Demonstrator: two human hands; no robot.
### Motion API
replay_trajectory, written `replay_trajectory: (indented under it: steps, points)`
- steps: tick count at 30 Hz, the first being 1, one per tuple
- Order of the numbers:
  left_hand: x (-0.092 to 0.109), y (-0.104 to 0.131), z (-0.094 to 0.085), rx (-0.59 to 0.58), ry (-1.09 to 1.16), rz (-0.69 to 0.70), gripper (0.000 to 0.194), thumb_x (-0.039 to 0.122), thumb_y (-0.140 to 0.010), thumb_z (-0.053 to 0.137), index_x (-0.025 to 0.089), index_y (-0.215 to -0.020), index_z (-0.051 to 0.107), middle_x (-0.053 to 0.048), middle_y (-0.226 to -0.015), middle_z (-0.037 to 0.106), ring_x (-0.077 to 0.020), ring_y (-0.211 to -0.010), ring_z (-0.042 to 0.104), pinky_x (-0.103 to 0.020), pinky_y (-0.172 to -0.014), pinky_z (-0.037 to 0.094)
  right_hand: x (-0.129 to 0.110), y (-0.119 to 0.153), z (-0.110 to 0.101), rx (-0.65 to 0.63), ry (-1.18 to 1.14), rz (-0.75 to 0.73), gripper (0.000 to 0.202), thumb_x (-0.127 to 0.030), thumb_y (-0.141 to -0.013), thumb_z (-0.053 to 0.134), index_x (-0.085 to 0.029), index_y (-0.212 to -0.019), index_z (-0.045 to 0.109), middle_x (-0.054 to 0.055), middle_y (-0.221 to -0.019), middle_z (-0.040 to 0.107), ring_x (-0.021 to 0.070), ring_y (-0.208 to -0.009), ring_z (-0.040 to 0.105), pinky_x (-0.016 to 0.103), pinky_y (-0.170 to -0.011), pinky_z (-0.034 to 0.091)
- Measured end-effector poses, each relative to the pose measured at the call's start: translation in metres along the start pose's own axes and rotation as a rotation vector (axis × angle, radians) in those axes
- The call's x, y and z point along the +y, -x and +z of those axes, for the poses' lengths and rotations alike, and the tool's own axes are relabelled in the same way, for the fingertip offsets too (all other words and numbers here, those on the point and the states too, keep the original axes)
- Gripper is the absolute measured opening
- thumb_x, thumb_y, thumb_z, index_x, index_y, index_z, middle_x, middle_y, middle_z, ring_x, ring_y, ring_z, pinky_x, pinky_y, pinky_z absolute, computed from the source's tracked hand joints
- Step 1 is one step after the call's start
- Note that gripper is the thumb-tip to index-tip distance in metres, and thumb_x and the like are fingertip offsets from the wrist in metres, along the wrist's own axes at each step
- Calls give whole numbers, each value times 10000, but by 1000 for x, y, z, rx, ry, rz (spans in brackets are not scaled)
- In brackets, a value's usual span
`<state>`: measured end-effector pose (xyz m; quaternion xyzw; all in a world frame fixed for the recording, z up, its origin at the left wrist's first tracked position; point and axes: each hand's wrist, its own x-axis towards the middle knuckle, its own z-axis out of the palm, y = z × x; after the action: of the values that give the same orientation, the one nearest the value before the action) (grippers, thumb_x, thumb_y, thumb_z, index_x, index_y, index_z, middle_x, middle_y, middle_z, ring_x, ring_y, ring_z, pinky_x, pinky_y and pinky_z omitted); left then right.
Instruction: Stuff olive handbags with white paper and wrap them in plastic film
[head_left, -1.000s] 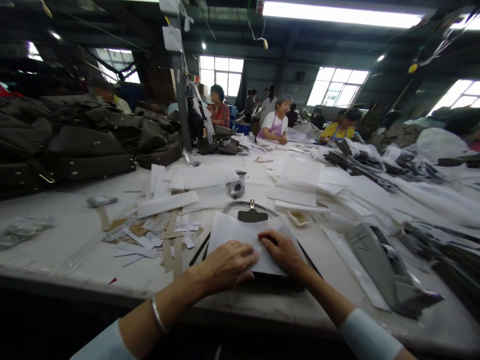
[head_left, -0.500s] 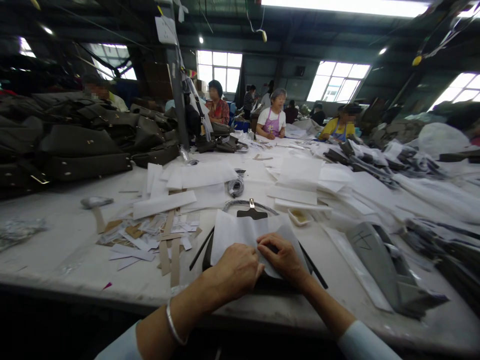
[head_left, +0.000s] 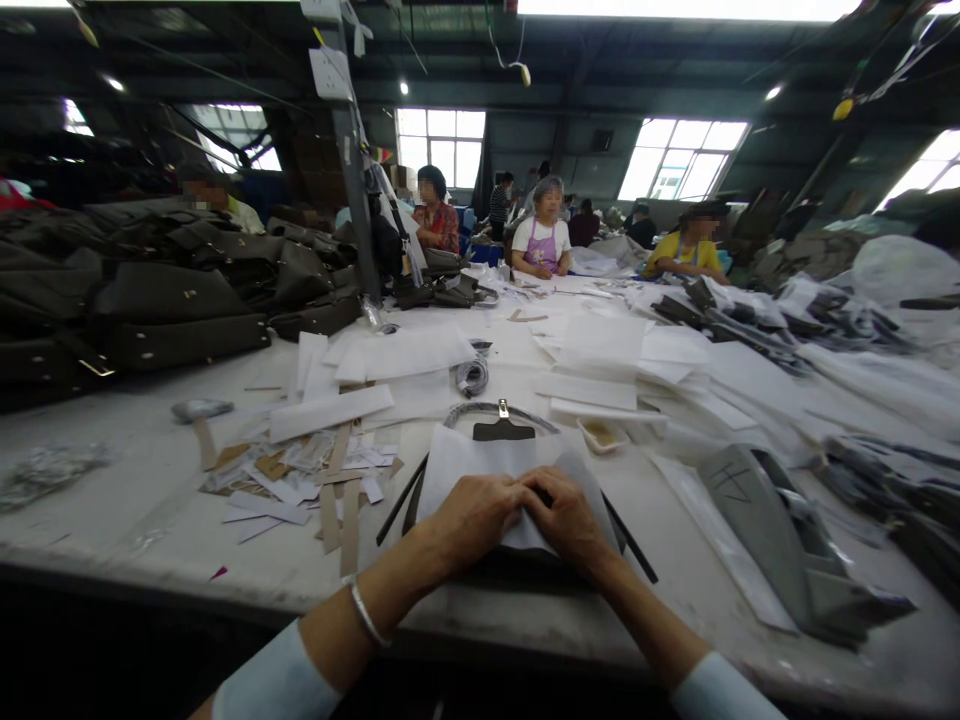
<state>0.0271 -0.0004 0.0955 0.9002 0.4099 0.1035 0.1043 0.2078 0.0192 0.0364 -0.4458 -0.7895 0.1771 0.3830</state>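
A dark bag [head_left: 501,572] lies in front of me at the table's near edge, with a sheet of white paper [head_left: 480,452] spread over it. Beyond the paper a dark tab with a metal clasp [head_left: 503,430] sticks out, and a wrapped handle arcs around it. My left hand [head_left: 480,515] is closed over the middle of the paper, its fingertips meeting those of my right hand. My right hand [head_left: 561,512] has its thumb and fingers pinched together there. Whatever the fingertips hold is hidden. Dark straps [head_left: 628,540] show on both sides of the paper.
Paper and card scraps [head_left: 300,480] are scattered to the left, below stacked white sheets [head_left: 405,355]. A small dish [head_left: 601,435] stands right of the bag. A grey marked piece [head_left: 780,530] lies farther right. Dark bags [head_left: 172,300] are piled at left. Co-workers sit across the table.
My left hand has moved slightly up and forward, so its fingers now touch my right hand's. The right hand stays nearly in place. The camera view has shifted a little.
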Motion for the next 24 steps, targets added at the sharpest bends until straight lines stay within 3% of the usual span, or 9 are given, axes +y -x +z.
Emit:
replay_trajectory:
  steps: [8,16,20,24]
  points:
    - [-12,21,40,101,8,-30,181,204,-936,535,232,-1104,596,-16,-948,716,-177,-861,692,-256,-760,497,-1,4,2,-96,66,-55,159,-224,-890,580,-220,-752,660,42,-871,704,211,-877,621,368,-852,470]
    - [-8,23,34,36,-66,-100,131,233,-934,541,228,-1052,598,-11,-882,718,-187,-789,693,-269,-706,490,-9,8,3,-149,234,-60,140,-118,-826,606,-208,-724,640,36,-849,684,209,-860,590,351,-822,447]
    - [-8,26,41,135,29,-147,84,273,-914,604,228,-982,620,-1,-944,722,-175,-901,677,-294,-861,493,-8,9,-2,-112,100,-40,120,-186,-867,604,-221,-777,676,25,-855,700,199,-865,615,355,-847,456]
    - [-9,25,49,210,-1,-95,82,215,-911,604,208,-984,641,-16,-982,719,-170,-958,652,-392,-1079,379,-5,8,-4,-160,17,-81,157,-280,-916,588,-246,-870,734,36,-889,724,203,-879,642,378,-886,460]
